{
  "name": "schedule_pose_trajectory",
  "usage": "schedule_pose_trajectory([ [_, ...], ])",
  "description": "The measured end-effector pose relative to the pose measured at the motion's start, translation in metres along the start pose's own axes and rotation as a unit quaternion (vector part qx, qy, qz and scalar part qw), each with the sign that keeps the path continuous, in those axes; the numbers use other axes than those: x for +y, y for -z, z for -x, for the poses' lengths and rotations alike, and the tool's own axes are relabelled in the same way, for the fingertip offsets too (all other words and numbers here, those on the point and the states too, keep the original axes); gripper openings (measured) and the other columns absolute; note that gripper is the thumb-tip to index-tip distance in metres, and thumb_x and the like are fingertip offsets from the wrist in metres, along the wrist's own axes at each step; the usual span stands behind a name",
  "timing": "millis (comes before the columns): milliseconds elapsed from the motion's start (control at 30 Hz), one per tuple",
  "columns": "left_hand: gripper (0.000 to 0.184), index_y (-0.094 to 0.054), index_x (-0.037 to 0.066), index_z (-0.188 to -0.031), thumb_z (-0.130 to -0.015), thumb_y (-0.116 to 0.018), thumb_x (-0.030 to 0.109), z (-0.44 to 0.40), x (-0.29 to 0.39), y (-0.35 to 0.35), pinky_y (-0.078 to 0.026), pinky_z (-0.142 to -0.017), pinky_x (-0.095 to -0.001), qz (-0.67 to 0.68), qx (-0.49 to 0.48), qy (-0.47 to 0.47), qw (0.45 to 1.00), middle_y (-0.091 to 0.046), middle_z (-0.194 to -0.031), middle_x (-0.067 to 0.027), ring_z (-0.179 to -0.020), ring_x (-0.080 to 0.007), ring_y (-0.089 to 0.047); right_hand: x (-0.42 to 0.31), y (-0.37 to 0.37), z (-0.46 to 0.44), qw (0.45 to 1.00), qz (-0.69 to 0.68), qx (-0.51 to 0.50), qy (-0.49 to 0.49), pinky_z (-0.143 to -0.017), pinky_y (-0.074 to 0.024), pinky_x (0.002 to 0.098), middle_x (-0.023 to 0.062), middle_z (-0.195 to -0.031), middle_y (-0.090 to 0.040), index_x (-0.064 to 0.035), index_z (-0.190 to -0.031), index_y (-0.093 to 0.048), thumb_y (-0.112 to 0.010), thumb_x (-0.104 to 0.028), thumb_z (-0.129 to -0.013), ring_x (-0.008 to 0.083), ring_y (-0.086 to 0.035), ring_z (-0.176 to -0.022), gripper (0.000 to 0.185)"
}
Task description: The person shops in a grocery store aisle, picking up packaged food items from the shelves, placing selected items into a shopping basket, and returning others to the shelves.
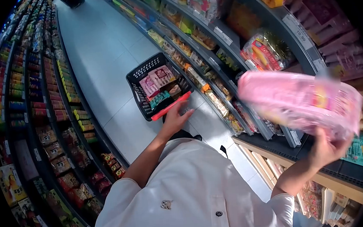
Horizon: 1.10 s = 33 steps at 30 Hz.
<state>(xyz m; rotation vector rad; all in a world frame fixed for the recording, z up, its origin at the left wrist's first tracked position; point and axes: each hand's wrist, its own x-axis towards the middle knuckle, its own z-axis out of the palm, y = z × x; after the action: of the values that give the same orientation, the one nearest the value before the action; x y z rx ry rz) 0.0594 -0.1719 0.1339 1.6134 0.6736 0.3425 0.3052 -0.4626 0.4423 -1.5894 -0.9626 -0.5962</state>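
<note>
**A:** Ok so where's the pink thing at? How far along does this look?

**B:** The long, shiny pink plastic pack (300,100) is up in the air in front of the shelves on the right. The right hand (327,151) has it clamped near its lower end, thumb on the near side. It's motion-blurred, so don't ask me to read the label lol.

**A:** And the other one?

**B:** Left hand (174,119) is at the red plastic handle (160,113). Fingers go behind it, thumb's off to the side, so I'd call it hooked on, not a tight fist.

**A:** Anything in the basket?

**B:** Yep. The black perforated plastic basket (147,67) has pink-and-white packs (157,79), a teal pack (160,100) and something brownish I can't make out. So I'd say that's the done part.

**A:** What's left then?

**B:** Only loose end I can see is the pink one: off the dark grey shelf (282,147), well apart from the basket. Whether anything else is outstanding, can't tell from here.
</note>
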Motion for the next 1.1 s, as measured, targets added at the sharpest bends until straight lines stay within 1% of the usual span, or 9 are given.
schedule_pose_trajectory([
  [33,0.046,-0.06,0.002,-0.132,-0.099,-0.069,0.032,0.001,0.007,-0.005,-0.049,-0.101,-0.0349,0.095,-0.028,0.026,0.995,-0.067,-0.128,-0.0119,-0.121,-0.0228,-0.062,0.007,-0.009,0.017,0.987,0.021,-0.095,-0.131,-0.092,-0.0542,0.0331,0.0111,-0.124,-0.064,0.0037,-0.134,-0.057,-0.094,-0.006,-0.069,0.0202,-0.063,-0.11,0.075],
  [100,0.045,-0.057,0.003,-0.136,-0.102,-0.065,0.031,0.003,0.022,-0.005,-0.047,-0.104,-0.0338,0.259,-0.086,0.073,0.959,-0.065,-0.13,-0.0092,-0.123,-0.0204,-0.06,-0.005,-0.076,0.021,0.952,0.014,-0.266,-0.151,-0.085,-0.0529,0.033,0.0109,-0.113,-0.066,0.0023,-0.118,-0.066,-0.097,-0.023,-0.065,0.0226,-0.065,-0.098,0.066],
  [167,0.042,-0.055,0.004,-0.139,-0.105,-0.06,0.028,0.0,0.034,0.0,-0.046,-0.105,-0.0336,0.394,-0.147,0.113,0.9,-0.064,-0.132,-0.0071,-0.124,-0.019,-0.059,0.0,-0.125,0.041,0.916,-0.023,-0.37,-0.15,-0.083,-0.0545,0.036,0.0138,-0.107,-0.068,-0.0002,-0.113,-0.068,-0.095,-0.022,-0.065,0.0267,-0.068,-0.095,0.059],
  [267,0.049,-0.054,0.004,-0.141,-0.102,-0.064,0.032,-0.003,0.029,0.004,-0.046,-0.106,-0.0326,0.296,-0.229,0.104,0.922,-0.063,-0.132,-0.0076,-0.124,-0.0168,-0.058,0.012,-0.174,0.073,0.881,-0.044,-0.442,-0.164,-0.086,-0.0544,0.0357,0.0144,-0.106,-0.069,0.0016,-0.114,-0.067,-0.088,-0.008,-0.068,0.0286,-0.07,-0.096,0.052],
  [433,0.073,-0.054,0.004,-0.139,-0.078,-0.087,0.023,0.001,0.04,0.015,-0.054,-0.094,-0.0313,0.244,-0.182,0.161,0.939,-0.065,-0.126,-0.005,-0.11,-0.0137,-0.063,0.038,-0.213,0.108,0.857,-0.093,-0.414,-0.293,-0.093,-0.0517,0.0327,0.0132,-0.119,-0.068,0.0024,-0.121,-0.066,-0.087,-0.006,-0.072,0.0221,-0.066,-0.107,0.054],
  [633,0.058,-0.057,0.003,-0.136,-0.088,-0.082,0.023,-0.005,0.033,0.022,-0.054,-0.096,-0.0324,0.248,-0.148,0.228,0.93,-0.068,-0.122,-0.007,-0.108,-0.0147,-0.066,0.064,-0.23,0.145,0.793,-0.254,-0.269,-0.484,-0.108,-0.0448,0.035,0.0126,-0.135,-0.06,0.0016,-0.148,-0.04,-0.077,-0.007,-0.089,0.0184,-0.056,-0.127,0.07],
  [867,0.054,-0.057,0.002,-0.135,-0.089,-0.079,0.021,-0.02,0.025,0.021,-0.054,-0.096,-0.0328,0.292,-0.124,0.225,0.921,-0.067,-0.123,-0.0073,-0.108,-0.0157,-0.066,0.068,-0.208,0.189,0.701,-0.292,-0.324,-0.564,-0.101,-0.0508,0.0348,0.0065,-0.125,-0.067,-0.0019,-0.137,-0.055,-0.079,-0.014,-0.09,0.0169,-0.064,-0.113,0.055],
  [1033,0.06,-0.055,-0.002,-0.137,-0.087,-0.075,0.025,-0.04,0.05,0.007,-0.051,-0.099,-0.0356,0.146,-0.182,0.094,0.968,-0.065,-0.127,-0.009,-0.116,-0.0196,-0.063,0.061,-0.188,0.165,0.79,-0.239,-0.294,-0.483,-0.096,-0.0523,0.0337,0.006,-0.118,-0.07,0.0003,-0.132,-0.061,-0.079,-0.021,-0.092,0.0145,-0.064,-0.108,0.049],
  [1100,0.064,-0.051,-0.003,-0.14,-0.086,-0.074,0.021,-0.045,0.062,-0.008,-0.05,-0.103,-0.0375,0.225,-0.197,0.066,0.952,-0.063,-0.131,-0.0104,-0.119,-0.0218,-0.062,0.064,-0.169,0.144,0.816,-0.199,-0.303,-0.45,-0.097,-0.0511,0.033,0.0062,-0.118,-0.07,-0.0006,-0.134,-0.059,-0.079,-0.02,-0.092,0.0143,-0.063,-0.109,0.05],
])
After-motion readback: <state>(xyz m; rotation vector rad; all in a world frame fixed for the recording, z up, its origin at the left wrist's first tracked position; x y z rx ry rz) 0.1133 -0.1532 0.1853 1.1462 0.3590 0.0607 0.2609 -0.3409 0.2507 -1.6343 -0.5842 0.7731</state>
